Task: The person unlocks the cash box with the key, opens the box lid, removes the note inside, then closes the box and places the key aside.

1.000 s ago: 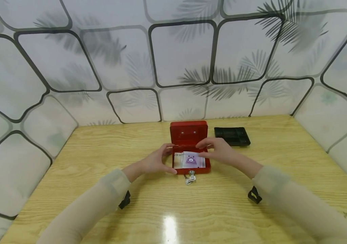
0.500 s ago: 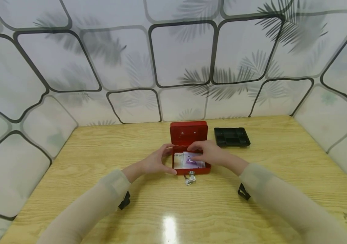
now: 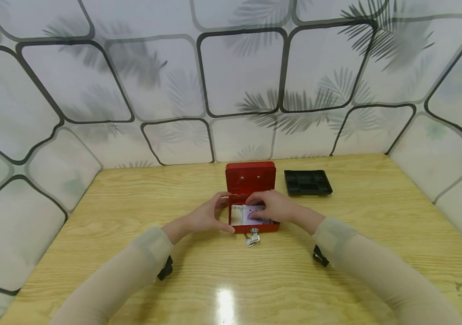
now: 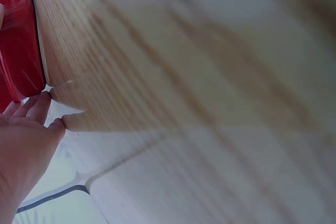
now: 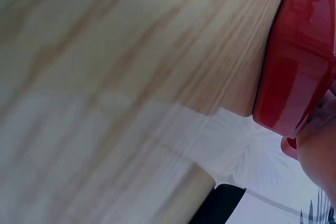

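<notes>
A red cash box [image 3: 265, 229] stands with its lid [image 3: 251, 174] raised at the back of the table, a lock on its front. Inside lie banknotes [image 3: 237, 216], a purple one on top. My left hand [image 3: 206, 217] holds the box's left end, thumb at the front corner and fingers toward the back; the left wrist view shows fingertips beneath the red wall [image 4: 21, 51]. My right hand [image 3: 275, 207] reaches inside over the notes, thumb on the purple one and fingers toward the hinge side. Whether it pinches any notes cannot be made out; the right wrist view hides those fingertips.
Keys [image 3: 250, 240] hang at the lock in front of the box. Behind and right of the box sits a black compartment tray [image 3: 308, 190]. The wooden table [image 3: 198, 280] meets patterned fabric walls [image 3: 243, 72] at the back and sides.
My right hand has moved left and down from the box's right side onto the banknotes. My left hand stays at the box's left end.
</notes>
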Tool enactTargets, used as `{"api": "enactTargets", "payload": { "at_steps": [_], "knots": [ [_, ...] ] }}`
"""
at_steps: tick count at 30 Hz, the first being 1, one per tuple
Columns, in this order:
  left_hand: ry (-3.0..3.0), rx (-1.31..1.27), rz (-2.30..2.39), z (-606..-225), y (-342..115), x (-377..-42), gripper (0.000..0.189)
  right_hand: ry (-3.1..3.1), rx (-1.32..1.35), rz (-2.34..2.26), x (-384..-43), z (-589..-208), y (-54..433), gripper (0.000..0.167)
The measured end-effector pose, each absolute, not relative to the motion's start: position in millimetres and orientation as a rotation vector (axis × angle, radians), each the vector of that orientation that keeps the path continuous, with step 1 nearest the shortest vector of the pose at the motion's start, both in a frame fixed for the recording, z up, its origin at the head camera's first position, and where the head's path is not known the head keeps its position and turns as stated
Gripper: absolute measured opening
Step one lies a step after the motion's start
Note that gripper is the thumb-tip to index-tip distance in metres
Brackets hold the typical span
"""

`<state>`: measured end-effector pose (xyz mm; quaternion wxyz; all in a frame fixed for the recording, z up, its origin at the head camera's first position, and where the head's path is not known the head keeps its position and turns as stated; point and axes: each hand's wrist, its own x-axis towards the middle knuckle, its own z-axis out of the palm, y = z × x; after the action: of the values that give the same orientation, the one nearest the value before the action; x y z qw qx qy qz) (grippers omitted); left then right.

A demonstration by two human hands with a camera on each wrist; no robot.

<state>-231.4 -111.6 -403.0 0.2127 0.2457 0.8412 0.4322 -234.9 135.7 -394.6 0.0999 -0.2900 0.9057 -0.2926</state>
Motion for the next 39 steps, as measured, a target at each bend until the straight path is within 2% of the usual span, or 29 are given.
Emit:
{"api": "enactTargets", "payload": {
  "at_steps": [8, 22, 39],
  "knots": [
    [2.343, 0.712, 1.202, -403.8, -111.1, -231.0, 0.091, 2.674, -0.875, -0.922, -233.6, -394.3, 136.8, 0.031],
    [2.336, 0.741, 1.223, -403.4, -112.2, -230.6, 0.090, 2.683, -0.883, -0.993, -237.8, -395.7, 138.8, 0.018],
    [2.338, 0.736, 1.217, -405.1, -112.0, -231.5, 0.092, 2.673, -0.945, -1.095, -238.7, -393.5, 140.1, 0.015]
  ]
}}
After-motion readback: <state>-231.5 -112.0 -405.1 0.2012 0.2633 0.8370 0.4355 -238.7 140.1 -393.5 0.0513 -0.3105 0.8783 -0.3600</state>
